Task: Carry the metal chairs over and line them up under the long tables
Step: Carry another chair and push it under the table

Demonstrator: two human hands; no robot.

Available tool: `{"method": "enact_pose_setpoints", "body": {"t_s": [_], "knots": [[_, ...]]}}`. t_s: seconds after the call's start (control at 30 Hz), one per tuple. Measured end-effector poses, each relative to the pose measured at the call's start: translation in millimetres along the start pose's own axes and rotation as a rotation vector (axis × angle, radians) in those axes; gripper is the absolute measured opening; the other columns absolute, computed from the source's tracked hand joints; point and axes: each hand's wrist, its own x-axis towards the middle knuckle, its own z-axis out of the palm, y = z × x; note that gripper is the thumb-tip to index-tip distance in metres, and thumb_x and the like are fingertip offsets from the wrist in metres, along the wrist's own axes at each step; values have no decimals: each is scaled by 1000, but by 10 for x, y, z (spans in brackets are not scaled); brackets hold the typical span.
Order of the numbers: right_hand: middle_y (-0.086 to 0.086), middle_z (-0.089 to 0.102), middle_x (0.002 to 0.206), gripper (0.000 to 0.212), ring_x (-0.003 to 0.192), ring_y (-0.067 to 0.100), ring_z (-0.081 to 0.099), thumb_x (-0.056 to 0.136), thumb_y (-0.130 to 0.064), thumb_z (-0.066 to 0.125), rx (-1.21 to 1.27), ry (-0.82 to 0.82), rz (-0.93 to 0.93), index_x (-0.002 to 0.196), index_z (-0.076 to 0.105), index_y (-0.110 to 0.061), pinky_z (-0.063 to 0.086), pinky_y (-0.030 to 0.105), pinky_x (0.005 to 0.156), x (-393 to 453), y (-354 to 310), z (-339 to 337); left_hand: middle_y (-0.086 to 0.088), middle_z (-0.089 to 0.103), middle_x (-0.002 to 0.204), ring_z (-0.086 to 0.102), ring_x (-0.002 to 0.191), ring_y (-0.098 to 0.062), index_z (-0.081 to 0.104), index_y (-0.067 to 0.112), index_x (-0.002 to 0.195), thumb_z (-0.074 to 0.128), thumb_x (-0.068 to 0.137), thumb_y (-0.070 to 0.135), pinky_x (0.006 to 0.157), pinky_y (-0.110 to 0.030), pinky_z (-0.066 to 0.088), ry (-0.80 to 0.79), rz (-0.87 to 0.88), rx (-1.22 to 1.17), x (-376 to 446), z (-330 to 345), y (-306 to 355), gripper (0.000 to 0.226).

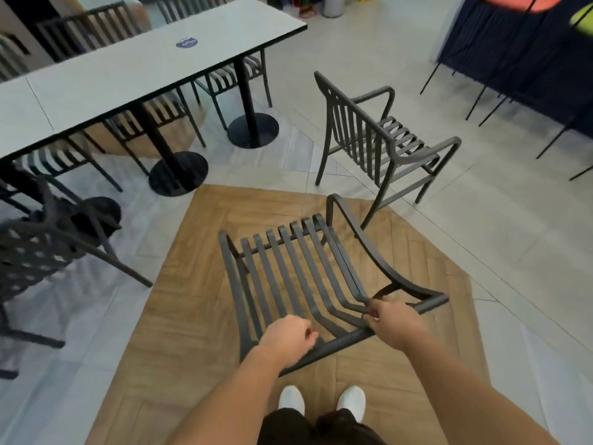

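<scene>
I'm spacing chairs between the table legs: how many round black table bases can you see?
3. The far base sits under the table end, the middle base nearer, and the near base is half hidden behind the left chair. More may lie out of view.

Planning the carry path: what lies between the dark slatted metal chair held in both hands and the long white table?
In the head view, only bare wood-pattern and pale floor tiles lie between the held chair and the long white table.
</scene>
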Motion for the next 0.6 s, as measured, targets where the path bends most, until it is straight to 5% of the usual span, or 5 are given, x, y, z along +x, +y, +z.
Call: {"method": "enact_pose_setpoints", "body": {"t_s": [0.13, 0.37, 0.53, 0.6], "knots": [[-2, 60, 129, 38, 122, 21, 53, 102, -55, 46, -39, -43, 16, 127, 62, -31, 43, 42, 108, 2, 2, 103, 3, 62, 104, 61, 95, -16, 69, 22, 115, 48, 105, 52, 81, -31, 50, -14, 20, -46, 32, 148, -76, 37], [-5, 54, 145, 75, 141, 20, 41, 89, -84, 24, -138, -65, -55, 133, 59, -34, 18, 46, 124, 22, 25, 265, -1, 45, 149, 43, 138, -23, 44, 31, 151, 57, 84, 80, 112, -45, 42, -192, -8, -105, 134, 455, -305, 84], [-7, 49, 150, 97, 147, 21, 33, 72, -97, 21, -252, -161, -188, 141, 50, -35, 18, 47, 124, 150, 143, 269, 1, 48, 146, 50, 131, -23, 37, 33, 155, 67, 92, 56, 111, -41, 44, -175, -108, -125, 144, 660, -239, 73], [-9, 52, 144, 87, 141, 20, 40, 74, -94, 33, -288, -209, -244, 137, 51, -36, 26, 45, 121, 235, 195, 254, 2, 50, 145, 52, 129, -23, 39, 34, 154, 67, 95, 39, 110, -40, 45, -141, -164, -137, 145, 676, -175, 65]]}}
